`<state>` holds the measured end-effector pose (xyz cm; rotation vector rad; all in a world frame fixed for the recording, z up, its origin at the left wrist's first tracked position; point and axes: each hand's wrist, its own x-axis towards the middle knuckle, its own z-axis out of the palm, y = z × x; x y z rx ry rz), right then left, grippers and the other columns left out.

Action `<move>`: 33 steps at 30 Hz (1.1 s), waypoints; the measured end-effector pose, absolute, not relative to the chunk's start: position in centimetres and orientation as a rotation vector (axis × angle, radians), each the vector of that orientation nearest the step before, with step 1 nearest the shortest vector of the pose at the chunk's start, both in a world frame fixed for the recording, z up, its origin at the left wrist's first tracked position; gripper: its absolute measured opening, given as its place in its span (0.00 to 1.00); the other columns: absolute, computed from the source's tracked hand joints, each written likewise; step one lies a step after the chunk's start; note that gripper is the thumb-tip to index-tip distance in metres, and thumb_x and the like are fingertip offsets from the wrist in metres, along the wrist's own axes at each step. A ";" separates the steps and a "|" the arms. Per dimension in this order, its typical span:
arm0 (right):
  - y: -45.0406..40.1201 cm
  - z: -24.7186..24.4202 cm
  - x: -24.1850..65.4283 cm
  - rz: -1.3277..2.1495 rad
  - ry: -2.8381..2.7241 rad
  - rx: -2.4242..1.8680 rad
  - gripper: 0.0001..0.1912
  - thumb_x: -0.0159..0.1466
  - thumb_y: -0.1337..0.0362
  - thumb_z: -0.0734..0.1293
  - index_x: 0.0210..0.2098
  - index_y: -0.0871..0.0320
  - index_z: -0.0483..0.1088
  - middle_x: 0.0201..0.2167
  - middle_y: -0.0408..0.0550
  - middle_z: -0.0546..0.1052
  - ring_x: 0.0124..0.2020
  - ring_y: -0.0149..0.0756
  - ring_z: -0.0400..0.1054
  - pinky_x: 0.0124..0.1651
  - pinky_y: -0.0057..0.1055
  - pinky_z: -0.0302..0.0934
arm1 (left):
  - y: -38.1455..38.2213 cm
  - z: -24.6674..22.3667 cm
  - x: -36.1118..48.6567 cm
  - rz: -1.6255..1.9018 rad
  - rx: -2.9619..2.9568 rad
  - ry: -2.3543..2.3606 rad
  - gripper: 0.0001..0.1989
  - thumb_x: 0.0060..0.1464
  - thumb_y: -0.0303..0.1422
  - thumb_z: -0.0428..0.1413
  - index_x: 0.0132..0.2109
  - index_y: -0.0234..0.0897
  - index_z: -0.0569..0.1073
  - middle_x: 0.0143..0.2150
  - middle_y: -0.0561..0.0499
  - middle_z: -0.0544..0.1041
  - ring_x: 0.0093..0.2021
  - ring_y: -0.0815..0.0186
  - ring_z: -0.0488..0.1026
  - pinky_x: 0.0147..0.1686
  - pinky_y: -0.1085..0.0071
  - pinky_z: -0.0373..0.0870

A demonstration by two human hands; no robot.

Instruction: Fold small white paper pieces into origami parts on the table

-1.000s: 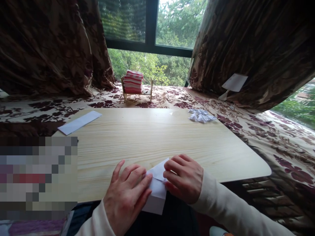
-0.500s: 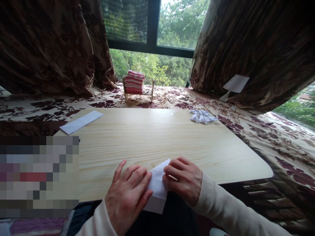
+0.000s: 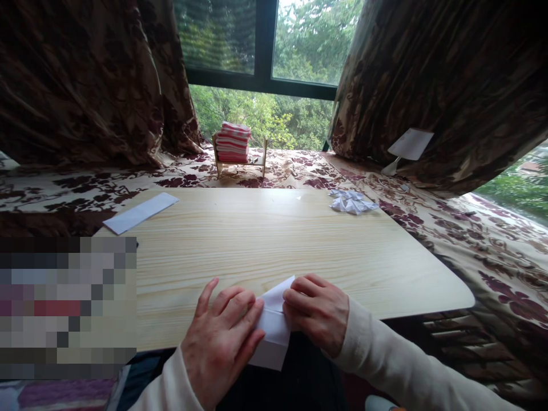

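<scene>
A partly folded sheet of white paper (image 3: pixel 273 328) lies at the table's near edge, its lower end hanging over the edge. A crease runs across it, and its upper part tapers to a corner. My left hand (image 3: pixel 222 337) grips the paper's left side between thumb and index finger, with the little finger raised. On the right side, my right hand (image 3: pixel 319 314) pinches the paper near the crease with curled fingers. The fingertips of that hand are partly hidden behind its knuckles.
Folded white paper pieces (image 3: pixel 351 202) lie at the table's (image 3: pixel 265 240) far right. A white paper strip (image 3: pixel 141 213) rests at the far left. Behind are a small wooden rack (image 3: pixel 240 162) with pink-and-white folded cloths (image 3: pixel 232 142) and a white lamp (image 3: pixel 411 144). The lower left is pixelated.
My right hand's fingers have closed in slightly on the paper's right side, narrowing the gap between thumb and fingers. The left hand and the paper have hardly moved.
</scene>
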<state>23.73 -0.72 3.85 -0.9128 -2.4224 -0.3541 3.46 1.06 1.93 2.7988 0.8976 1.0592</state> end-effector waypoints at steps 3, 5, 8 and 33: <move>-0.8 3.8 23.7 -0.358 -2.407 -0.900 0.15 0.61 0.73 0.56 0.21 0.63 0.68 0.21 0.48 0.67 0.26 0.35 0.54 0.28 0.33 0.47 | 1.1 1.9 3.5 1.050 2.794 0.898 0.12 0.54 0.33 0.51 0.45 0.39 0.71 0.40 0.50 0.74 0.45 0.62 0.66 0.56 0.52 0.46; -0.8 3.8 23.8 -0.358 -2.411 -0.891 0.15 0.61 0.73 0.57 0.21 0.63 0.69 0.21 0.48 0.67 0.26 0.35 0.54 0.28 0.33 0.47 | 1.1 1.9 3.5 1.057 2.792 0.903 0.12 0.54 0.33 0.51 0.45 0.39 0.71 0.40 0.50 0.74 0.45 0.62 0.66 0.56 0.52 0.46; -0.8 3.8 23.9 -0.351 -2.429 -0.895 0.15 0.62 0.72 0.56 0.22 0.63 0.69 0.22 0.48 0.67 0.27 0.35 0.54 0.28 0.34 0.48 | 1.2 1.8 3.5 1.068 2.789 0.906 0.12 0.54 0.34 0.51 0.45 0.39 0.71 0.40 0.51 0.75 0.45 0.62 0.66 0.56 0.52 0.47; -2.4 2.9 22.4 -0.449 -2.438 -1.480 0.18 0.57 0.66 0.62 0.47 0.63 0.66 0.31 0.52 0.70 0.33 0.41 0.58 0.32 0.36 0.52 | 0.4 1.9 4.0 1.141 2.810 0.880 0.14 0.54 0.28 0.51 0.47 0.40 0.71 0.44 0.51 0.76 0.48 0.61 0.67 0.58 0.50 0.47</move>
